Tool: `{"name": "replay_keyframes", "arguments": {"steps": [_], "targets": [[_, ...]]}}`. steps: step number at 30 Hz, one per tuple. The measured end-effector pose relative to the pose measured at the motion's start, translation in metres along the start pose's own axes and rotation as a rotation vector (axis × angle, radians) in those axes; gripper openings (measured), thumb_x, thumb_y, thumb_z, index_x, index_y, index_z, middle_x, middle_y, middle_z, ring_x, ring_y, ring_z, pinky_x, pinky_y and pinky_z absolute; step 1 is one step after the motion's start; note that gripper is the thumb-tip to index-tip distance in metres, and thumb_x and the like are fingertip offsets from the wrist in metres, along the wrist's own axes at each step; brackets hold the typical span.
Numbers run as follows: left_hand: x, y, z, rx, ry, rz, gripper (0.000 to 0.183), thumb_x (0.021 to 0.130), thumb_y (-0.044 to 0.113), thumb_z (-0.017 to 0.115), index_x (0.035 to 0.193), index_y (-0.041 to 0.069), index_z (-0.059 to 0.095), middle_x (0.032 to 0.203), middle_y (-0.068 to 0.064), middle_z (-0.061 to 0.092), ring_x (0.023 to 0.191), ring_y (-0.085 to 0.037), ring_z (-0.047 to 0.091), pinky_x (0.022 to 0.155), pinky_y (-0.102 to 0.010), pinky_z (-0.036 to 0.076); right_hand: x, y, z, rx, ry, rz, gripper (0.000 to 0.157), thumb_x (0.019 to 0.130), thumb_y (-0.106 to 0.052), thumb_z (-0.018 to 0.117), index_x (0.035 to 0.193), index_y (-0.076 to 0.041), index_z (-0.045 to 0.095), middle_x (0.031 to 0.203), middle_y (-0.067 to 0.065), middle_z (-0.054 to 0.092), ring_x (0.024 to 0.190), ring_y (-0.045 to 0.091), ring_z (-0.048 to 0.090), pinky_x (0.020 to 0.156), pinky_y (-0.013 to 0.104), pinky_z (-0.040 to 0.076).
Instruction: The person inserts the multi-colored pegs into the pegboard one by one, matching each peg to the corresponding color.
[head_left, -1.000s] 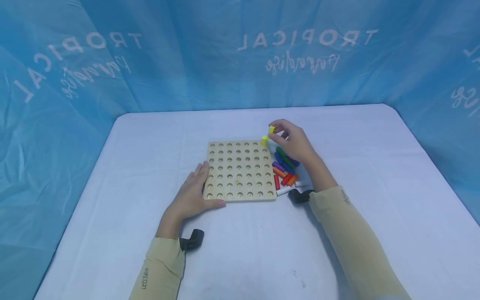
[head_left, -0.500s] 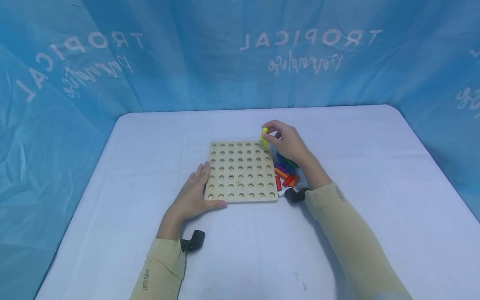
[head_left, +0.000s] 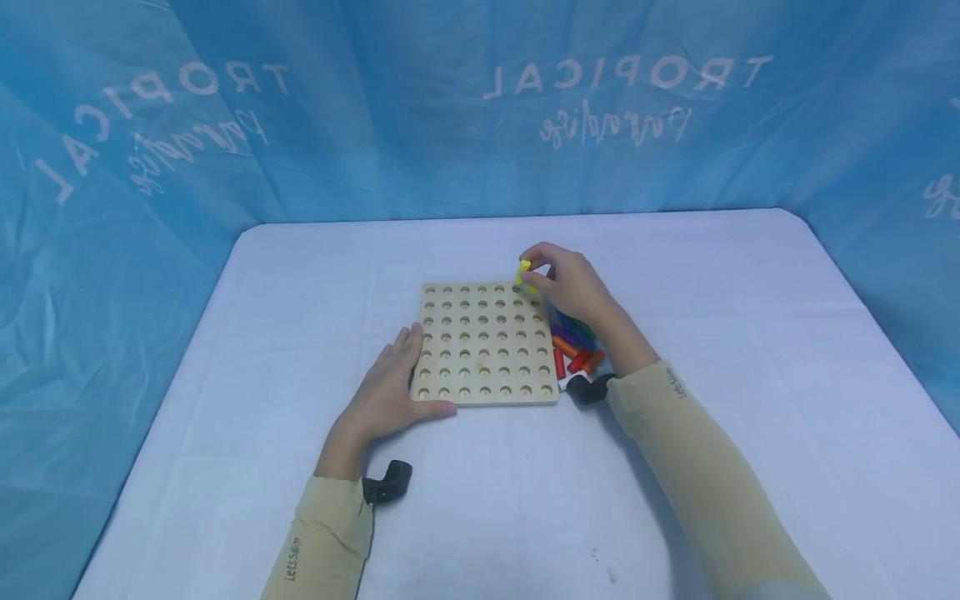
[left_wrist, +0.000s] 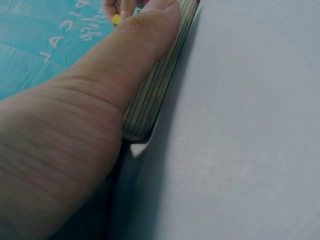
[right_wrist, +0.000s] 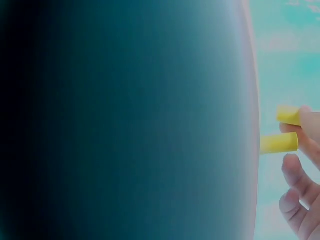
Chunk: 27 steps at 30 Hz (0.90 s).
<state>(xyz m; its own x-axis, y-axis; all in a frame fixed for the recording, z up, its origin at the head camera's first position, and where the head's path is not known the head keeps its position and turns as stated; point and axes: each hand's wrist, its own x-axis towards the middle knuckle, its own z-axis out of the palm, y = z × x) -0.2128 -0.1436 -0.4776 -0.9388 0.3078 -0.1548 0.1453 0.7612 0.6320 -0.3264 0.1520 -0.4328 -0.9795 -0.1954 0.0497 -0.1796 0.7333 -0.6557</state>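
A pale wooden board with rows of round holes lies on the table. My left hand rests against its near left corner, fingers along the left side and thumb straight along the front edge. In the left wrist view the thumb lies by the board's layered side. My right hand pinches a yellow peg between thumb and fingers over the far right corner. Close beside it, a second yellow peg stands upright on the board, partly hidden by the fingers in the head view.
Right of the board lies a loose heap of pegs, including red, orange and blue ones, partly hidden by my right wrist and its black camera. A white cloth covers the table; a blue printed curtain hangs behind.
My right hand has moved left with its yellow peg, from beyond the board's far right corner to above the far edge. My left hand has stayed on the board.
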Motion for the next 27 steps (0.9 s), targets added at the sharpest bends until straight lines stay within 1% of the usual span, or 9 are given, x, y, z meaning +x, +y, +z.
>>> {"name": "replay_keyframes", "arguments": {"steps": [7, 11, 16, 27], "targets": [[0.0002, 0.0000, 0.0000, -0.002, 0.002, -0.006, 0.135, 0.065, 0.067, 0.081, 0.161, 0.018, 0.000, 0.168, -0.001, 0.000, 0.157, -0.022, 0.000, 0.129, -0.046, 0.004, 0.0003, -0.0012, 0.0009, -0.023, -0.016, 0.004, 0.029, 0.097, -0.031, 0.065, 0.123, -0.019, 0.063, 0.119, 0.003, 0.068, 0.083, 0.020, 0.058, 0.073, 0.033, 0.048], [-0.0008, -0.0005, 0.0004, -0.009, -0.009, -0.011, 0.136, 0.063, 0.068, 0.081, 0.161, 0.019, 0.000, 0.168, -0.001, -0.001, 0.157, -0.025, 0.000, 0.128, -0.048, 0.005, -0.0018, -0.0022, 0.0018, -0.027, -0.027, 0.008, 0.027, 0.097, -0.031, 0.064, 0.122, -0.020, 0.064, 0.119, 0.003, 0.069, 0.082, 0.020, 0.057, 0.071, 0.033, 0.048], [-0.0011, -0.0006, 0.0002, -0.011, -0.004, -0.006, 0.135, 0.064, 0.068, 0.081, 0.161, 0.020, 0.000, 0.169, -0.002, -0.001, 0.157, -0.027, 0.001, 0.128, -0.050, 0.007, -0.0024, -0.0024, 0.0027, -0.027, -0.028, 0.004, 0.025, 0.098, -0.030, 0.064, 0.120, -0.020, 0.065, 0.118, 0.002, 0.069, 0.081, 0.020, 0.057, 0.071, 0.033, 0.047], [-0.0027, 0.0016, -0.0013, -0.005, -0.001, 0.007, 0.134, 0.065, 0.064, 0.083, 0.161, 0.018, 0.001, 0.169, -0.002, 0.001, 0.157, -0.025, 0.002, 0.128, -0.047, 0.005, -0.0017, -0.0004, 0.0051, -0.031, -0.045, 0.010, 0.025, 0.096, -0.029, 0.065, 0.120, -0.022, 0.066, 0.114, 0.000, 0.068, 0.075, 0.020, 0.057, 0.068, 0.032, 0.047]]}}
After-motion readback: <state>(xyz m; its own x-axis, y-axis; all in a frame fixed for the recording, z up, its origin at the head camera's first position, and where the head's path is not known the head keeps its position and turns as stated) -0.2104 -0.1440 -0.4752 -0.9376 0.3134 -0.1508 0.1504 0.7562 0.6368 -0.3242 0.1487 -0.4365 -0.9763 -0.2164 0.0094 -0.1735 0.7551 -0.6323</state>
